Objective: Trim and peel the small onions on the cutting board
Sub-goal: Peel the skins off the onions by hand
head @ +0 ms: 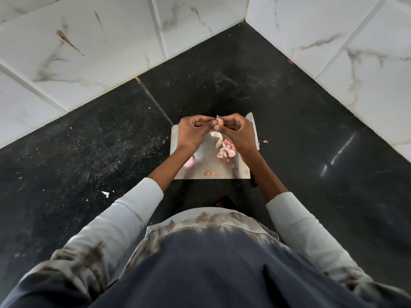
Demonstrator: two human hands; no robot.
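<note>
Evidently peeling is under way: the left hand (191,132) and right hand (237,132) both pinch one small onion (219,123) in curled fingers above the cutting board (206,158) (skins (225,150) litter it). Next, I judge, strip the remaining skin.

We see a black speckled stone counter (89,138) set in a corner, white grey-veined marble wall tiles (93,52) rising on two sides, and bright light glinting (340,152) at right.
</note>
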